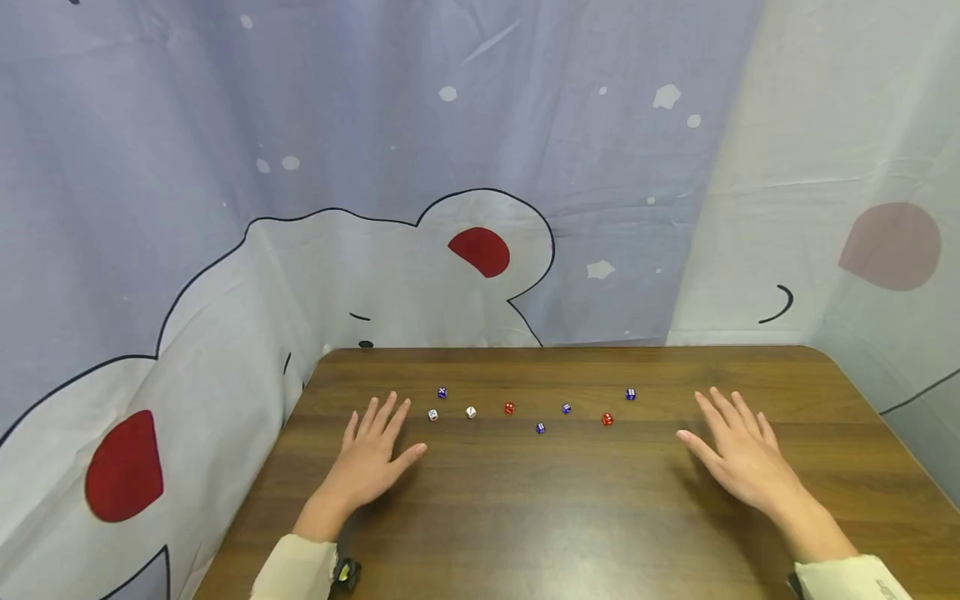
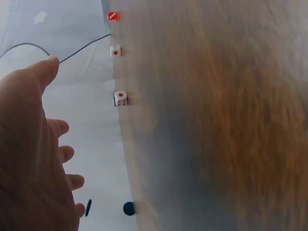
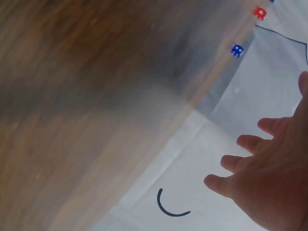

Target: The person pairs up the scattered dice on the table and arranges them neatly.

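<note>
Several small dice lie scattered across the far half of the table. At the left are a blue die [image 1: 442, 392] and two white dice, one [image 1: 432, 415] nearest my left hand, the other [image 1: 471, 412] beside it. A red die [image 1: 509, 408] sits mid-row, with blue dice [image 1: 541, 428] [image 1: 566, 408] to its right. Farther right are another red die [image 1: 607, 419] and a blue die [image 1: 631, 394]. My left hand [image 1: 367, 462], fingers spread, is left of the dice and holds nothing. Fingers also spread, my right hand [image 1: 746, 462] hovers to their right, apart from them.
The brown wooden table [image 1: 525, 517] has rounded far corners. Behind it and along both sides hangs a printed curtain [image 1: 600, 208] in grey-blue and white. A dark device [image 1: 347, 575] is strapped at my left wrist by the pale sleeve [image 1: 296, 568].
</note>
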{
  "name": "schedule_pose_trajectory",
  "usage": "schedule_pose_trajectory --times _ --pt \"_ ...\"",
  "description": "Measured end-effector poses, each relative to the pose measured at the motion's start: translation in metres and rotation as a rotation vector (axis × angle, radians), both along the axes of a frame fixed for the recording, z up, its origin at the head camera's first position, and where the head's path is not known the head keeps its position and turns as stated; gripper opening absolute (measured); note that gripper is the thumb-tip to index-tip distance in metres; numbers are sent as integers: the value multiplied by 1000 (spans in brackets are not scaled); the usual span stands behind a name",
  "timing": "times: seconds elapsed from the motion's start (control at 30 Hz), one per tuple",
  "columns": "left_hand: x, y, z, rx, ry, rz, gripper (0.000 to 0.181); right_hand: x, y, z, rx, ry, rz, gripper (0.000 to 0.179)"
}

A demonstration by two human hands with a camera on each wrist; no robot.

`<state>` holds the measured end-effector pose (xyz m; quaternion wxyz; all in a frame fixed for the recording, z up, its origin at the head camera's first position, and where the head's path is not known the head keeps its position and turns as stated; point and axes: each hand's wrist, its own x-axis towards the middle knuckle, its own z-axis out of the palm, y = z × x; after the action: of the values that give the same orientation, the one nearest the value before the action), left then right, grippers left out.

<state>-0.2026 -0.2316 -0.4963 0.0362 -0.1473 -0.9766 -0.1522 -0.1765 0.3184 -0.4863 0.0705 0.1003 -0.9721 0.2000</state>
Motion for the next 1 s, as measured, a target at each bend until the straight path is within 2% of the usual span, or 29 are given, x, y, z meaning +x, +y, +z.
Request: schedule_pose_trajectory --times 0.17,1.0 --pt "0 6 -1 -14 19 -16 81 -1 -6 1 -2 -5 4 77" --pt "2 38 2 -14 18 -82 80 -9 -35 1 -7 12 43 72"
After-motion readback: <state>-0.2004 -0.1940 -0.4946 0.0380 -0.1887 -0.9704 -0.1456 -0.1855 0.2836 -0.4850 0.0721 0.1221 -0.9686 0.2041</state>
